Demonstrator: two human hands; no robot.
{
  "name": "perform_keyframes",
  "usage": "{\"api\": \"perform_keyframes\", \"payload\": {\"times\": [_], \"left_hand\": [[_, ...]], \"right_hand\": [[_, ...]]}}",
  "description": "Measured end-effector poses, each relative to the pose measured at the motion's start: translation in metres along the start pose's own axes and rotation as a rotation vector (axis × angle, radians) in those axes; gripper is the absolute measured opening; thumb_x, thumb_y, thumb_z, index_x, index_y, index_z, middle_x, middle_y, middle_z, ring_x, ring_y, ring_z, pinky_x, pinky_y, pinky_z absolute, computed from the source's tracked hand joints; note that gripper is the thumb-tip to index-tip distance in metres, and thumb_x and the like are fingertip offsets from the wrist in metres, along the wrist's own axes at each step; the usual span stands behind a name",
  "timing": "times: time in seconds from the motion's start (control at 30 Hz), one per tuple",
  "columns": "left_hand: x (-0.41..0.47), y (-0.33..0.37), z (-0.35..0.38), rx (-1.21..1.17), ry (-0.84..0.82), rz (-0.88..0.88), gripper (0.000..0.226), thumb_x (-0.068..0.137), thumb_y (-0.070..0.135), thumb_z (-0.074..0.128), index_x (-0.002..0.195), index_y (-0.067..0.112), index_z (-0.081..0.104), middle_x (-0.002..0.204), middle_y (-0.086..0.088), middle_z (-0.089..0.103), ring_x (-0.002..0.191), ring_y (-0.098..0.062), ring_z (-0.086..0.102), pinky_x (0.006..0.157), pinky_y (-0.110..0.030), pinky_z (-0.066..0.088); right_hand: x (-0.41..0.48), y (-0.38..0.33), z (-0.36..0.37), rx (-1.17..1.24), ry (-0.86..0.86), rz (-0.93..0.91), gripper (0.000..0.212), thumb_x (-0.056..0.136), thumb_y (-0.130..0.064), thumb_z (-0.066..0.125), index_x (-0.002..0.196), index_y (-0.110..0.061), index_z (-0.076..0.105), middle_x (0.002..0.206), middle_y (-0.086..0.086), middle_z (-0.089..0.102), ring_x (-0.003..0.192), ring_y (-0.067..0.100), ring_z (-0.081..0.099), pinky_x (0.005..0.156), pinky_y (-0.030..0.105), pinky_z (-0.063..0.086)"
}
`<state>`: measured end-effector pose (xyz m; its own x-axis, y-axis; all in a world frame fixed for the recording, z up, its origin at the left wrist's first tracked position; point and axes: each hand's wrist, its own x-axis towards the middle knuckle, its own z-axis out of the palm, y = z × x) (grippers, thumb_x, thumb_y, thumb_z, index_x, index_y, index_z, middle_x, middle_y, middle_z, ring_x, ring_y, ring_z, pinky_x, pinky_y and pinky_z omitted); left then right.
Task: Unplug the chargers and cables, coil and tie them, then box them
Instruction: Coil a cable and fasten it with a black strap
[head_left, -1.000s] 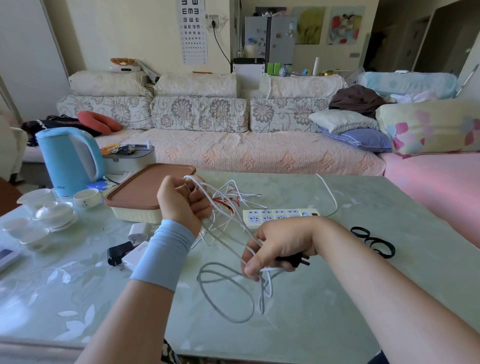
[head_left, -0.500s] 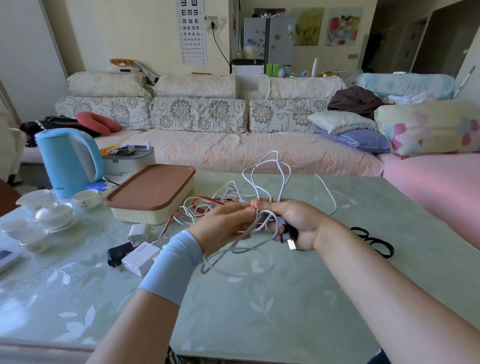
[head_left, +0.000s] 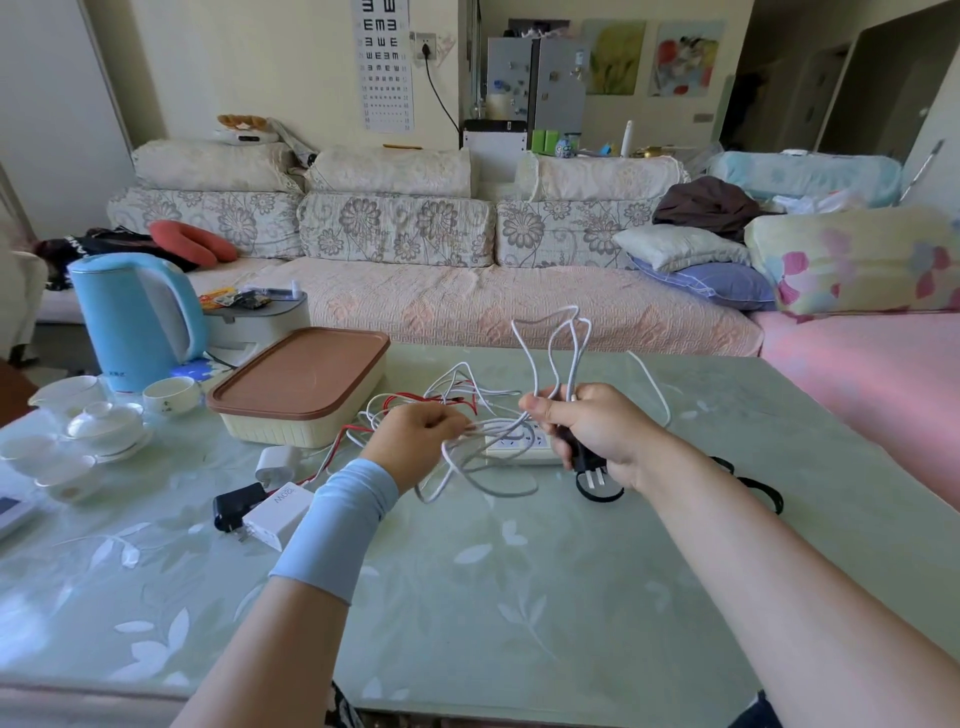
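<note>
My right hand (head_left: 592, 431) grips a bundle of white cable (head_left: 551, 345) whose loops stand up above the fist, and a black plug (head_left: 589, 465) pokes out below it. My left hand (head_left: 418, 441) holds the lower strands of the same cable, which sag in loops toward the table. A white power strip (head_left: 522, 448) lies behind the hands, partly hidden. A tangle of white and red wires (head_left: 441, 395) lies beyond it. A white charger (head_left: 278, 514), a black adapter (head_left: 234, 512) and a small white plug (head_left: 275, 462) lie to the left. The lidded cream box (head_left: 301, 387) stands behind them.
A blue kettle (head_left: 132, 322) and white tea cups (head_left: 104, 423) crowd the table's left side. Black bands (head_left: 758, 488) lie right of my right arm. The glass table (head_left: 519, 587) has a bare stretch in front. A sofa runs along the far side.
The hands have drawn apart: my left hand has slid left along the strands. The cable loops stay above my right fist, the plug now pointing down.
</note>
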<state>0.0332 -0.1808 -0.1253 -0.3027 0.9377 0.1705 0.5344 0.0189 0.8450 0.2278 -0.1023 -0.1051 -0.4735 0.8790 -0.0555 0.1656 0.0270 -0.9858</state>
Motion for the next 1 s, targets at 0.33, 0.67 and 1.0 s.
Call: {"api": "perform_keyframes", "payload": {"times": [0.33,0.67,1.0], "left_hand": [[0.008,-0.009,-0.003,-0.456,-0.294,-0.574,0.050,0.077,0.070,0.057,0.061,0.025,0.044,0.054,0.008,0.029,0.046,-0.011,0.020,0.046,-0.022,0.015],[0.015,-0.043,-0.014,0.405,-0.107,-0.435,0.035,0.100,0.036,0.040,0.109,0.013,0.066,0.102,-0.010,0.068,0.081,-0.028,0.067,0.085,-0.033,0.053],[-0.012,0.040,0.020,-0.491,0.079,0.131,0.036,0.092,0.008,0.060,0.128,0.009,0.059,0.122,-0.001,0.065,0.114,-0.011,0.060,0.098,-0.020,0.046]], "right_hand": [[-0.004,-0.008,0.004,0.317,0.099,-0.099,0.025,0.098,-0.011,0.052,0.073,-0.011,0.050,0.062,0.007,0.047,0.039,0.020,0.043,0.039,0.022,0.034],[0.005,-0.008,-0.029,0.583,0.240,-0.159,0.024,0.099,-0.014,0.049,0.077,-0.012,0.056,0.056,0.000,0.049,0.039,0.017,0.042,0.040,0.022,0.034],[-0.001,-0.008,0.006,0.159,0.020,-0.231,0.019,0.099,-0.016,0.052,0.083,-0.011,0.060,0.063,0.005,0.061,0.039,0.020,0.044,0.044,0.025,0.027]]}}
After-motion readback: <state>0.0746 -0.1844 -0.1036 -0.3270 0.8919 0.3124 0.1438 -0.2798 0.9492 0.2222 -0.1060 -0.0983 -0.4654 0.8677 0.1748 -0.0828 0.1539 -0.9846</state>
